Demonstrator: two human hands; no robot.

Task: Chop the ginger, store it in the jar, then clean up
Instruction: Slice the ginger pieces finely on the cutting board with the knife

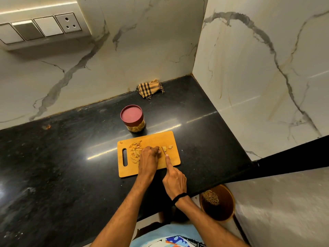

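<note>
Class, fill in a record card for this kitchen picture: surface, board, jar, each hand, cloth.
surface: black counter
board: wooden cutting board, chopped ginger heaped near its handle slot
jar: jar behind the board, red lid on
left hand: left hand, fingers curled, steadying a ginger piece
right hand: right hand grips the knife, forefinger along the blade
cloth: checked cloth in the back corner
</note>
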